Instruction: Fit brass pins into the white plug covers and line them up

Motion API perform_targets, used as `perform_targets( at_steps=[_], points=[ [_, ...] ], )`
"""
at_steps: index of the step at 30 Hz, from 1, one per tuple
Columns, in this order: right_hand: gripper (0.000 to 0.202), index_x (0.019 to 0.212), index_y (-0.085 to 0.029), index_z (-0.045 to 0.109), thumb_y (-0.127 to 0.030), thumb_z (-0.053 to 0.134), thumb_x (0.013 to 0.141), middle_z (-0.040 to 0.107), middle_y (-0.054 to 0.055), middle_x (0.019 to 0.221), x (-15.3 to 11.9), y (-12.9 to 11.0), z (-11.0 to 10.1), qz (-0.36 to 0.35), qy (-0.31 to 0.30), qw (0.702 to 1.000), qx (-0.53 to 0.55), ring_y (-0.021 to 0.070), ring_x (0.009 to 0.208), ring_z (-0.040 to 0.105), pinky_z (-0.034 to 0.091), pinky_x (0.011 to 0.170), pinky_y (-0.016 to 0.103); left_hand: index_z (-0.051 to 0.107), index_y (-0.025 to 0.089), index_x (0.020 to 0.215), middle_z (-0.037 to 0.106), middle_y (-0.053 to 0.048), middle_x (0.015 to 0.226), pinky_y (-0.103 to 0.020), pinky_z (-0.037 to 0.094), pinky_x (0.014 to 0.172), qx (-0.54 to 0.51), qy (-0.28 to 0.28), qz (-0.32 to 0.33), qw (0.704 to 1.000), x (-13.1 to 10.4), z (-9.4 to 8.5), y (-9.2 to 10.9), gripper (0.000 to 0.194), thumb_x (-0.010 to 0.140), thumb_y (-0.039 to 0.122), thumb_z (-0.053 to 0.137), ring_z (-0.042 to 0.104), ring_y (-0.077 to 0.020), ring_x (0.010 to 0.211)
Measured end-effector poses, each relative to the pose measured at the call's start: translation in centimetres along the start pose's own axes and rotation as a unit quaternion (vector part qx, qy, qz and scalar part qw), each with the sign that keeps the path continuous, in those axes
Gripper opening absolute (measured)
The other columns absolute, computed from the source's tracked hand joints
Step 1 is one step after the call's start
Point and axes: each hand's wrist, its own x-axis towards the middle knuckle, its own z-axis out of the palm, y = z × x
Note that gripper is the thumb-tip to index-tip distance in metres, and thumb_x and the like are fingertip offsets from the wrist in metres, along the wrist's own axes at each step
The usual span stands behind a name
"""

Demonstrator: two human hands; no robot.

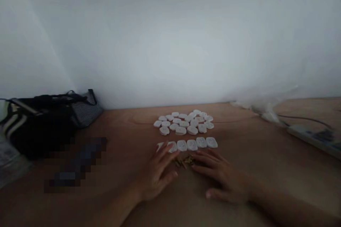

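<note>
Several white rounded-square pieces [192,145] lie in a row on the brown table [128,170]. Behind them is a loose cluster of similar white pieces [183,123]. A small heap of brass-coloured bits [186,162] sits in front of the row, between my hands. On its left, my left hand [157,172] has its fingers apart, with fingertips over the left end of the row and nothing held. My right hand [221,172] is spread at the right side of the heap, fingertips beside the bits, and holds nothing.
A black bag [39,124] stands at the left, with a blurred, pixelated dark object [80,161] before it. At the right are a clear plastic bag [269,111] and a power strip [311,137] with a dark cable. A pale wall [170,42] rises behind the table.
</note>
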Motion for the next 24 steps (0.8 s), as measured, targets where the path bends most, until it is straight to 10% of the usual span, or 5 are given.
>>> perform_targets(
  at_steps=[4, 12, 17, 24],
  points=[
    [0.05, 0.125, -0.022, 0.05, -0.045, 0.055, 0.081, 0.049, 0.009, 0.129, 0.6, -0.1, 0.1, 0.003, 0.084, 0.996, 0.007, 0.0274, 0.122, 0.039, 0.031, 0.102, 0.047, 0.045, 0.019, 0.126, 0.049, -0.011, 0.131, -0.041, 0.036, 0.102, -0.059, 0.113, -0.106, 0.986, 0.8, -0.9, -3.4, 0.044, 0.087, 0.039, 0.049, 0.045, -0.0254, 0.121],
    [0.032, 0.112, -0.024, 0.058, -0.037, 0.055, 0.083, 0.061, 0.007, 0.11, 1.4, 0.3, 1.4, 0.062, 0.195, 0.979, -0.019, 0.024, 0.101, 0.053, 0.039, 0.09, 0.044, 0.041, 0.022, 0.128, 0.052, -0.008, 0.129, -0.047, 0.037, 0.101, -0.12, 0.08, -0.124, 0.982, 1.0, -1.0, -5.9, 0.051, 0.082, 0.035, 0.056, 0.048, -0.0267, 0.119],
    [0.026, 0.104, -0.021, 0.061, -0.031, 0.057, 0.08, 0.064, 0.008, 0.101, 1.9, 0.3, 1.6, 0.089, 0.227, 0.969, -0.029, 0.0231, 0.094, 0.055, 0.038, 0.086, 0.042, 0.043, 0.019, 0.126, 0.058, -0.009, 0.12, -0.046, 0.036, 0.101, -0.08, 0.183, -0.12, 0.972, 1.4, -1.2, -3.9, 0.052, 0.079, 0.034, 0.06, 0.05, -0.0275, 0.115],
    [0.062, 0.119, -0.023, 0.053, -0.056, 0.065, 0.068, 0.063, 0.009, 0.107, 3.4, 0.8, 1.7, 0.068, 0.221, 0.973, -0.018, 0.0277, 0.101, 0.053, 0.029, 0.093, 0.048, 0.046, 0.024, 0.124, 0.059, -0.008, 0.119, -0.046, 0.037, 0.098, -0.12, 0.13, -0.032, 0.984, 2.2, -0.3, 2.3, 0.059, 0.072, 0.038, 0.069, 0.051, -0.0288, 0.113]
  ],
)
